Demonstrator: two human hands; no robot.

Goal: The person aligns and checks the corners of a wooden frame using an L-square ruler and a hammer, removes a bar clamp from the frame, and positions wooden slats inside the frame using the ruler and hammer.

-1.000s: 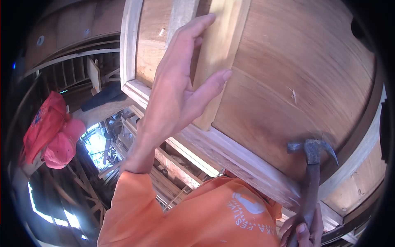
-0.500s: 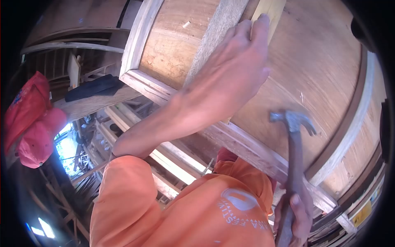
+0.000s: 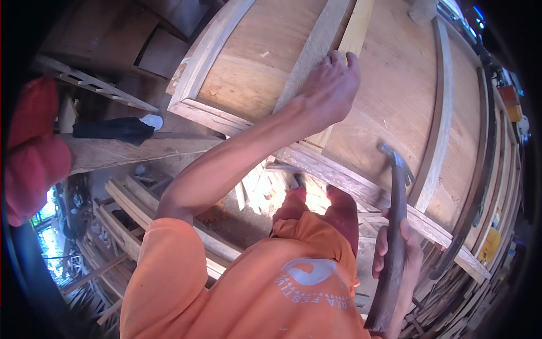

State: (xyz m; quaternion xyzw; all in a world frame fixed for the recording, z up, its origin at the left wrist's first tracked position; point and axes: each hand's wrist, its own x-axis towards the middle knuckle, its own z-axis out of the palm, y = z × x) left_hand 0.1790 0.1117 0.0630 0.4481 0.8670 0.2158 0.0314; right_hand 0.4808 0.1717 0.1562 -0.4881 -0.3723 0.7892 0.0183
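Note:
My left hand (image 3: 332, 85) lies on a pale wooden strip (image 3: 356, 31) that crosses a plywood panel (image 3: 401, 85). Its fingers are curled over the strip; the thumb is hidden. Beside this strip runs a greyer wooden batten (image 3: 310, 53). At lower right, my right hand (image 3: 409, 254) is wrapped around the dark handle of a claw hammer (image 3: 396, 212). The hammer's metal head is up, over the panel's near edge, and looks clear of the pale strip.
A framed rail (image 3: 350, 179) borders the panel's near side, and another batten (image 3: 437, 113) crosses it at right. Dark cloth (image 3: 116, 129) lies on a plank (image 3: 169, 146) at left, near red cloth (image 3: 34, 164). Lumber (image 3: 127, 226) is stacked below.
The view has shifted, showing more of the panel's right side and the floor. The left hand stays on the pale strip. The right hand keeps the hammer, its head now turned more edge-on.

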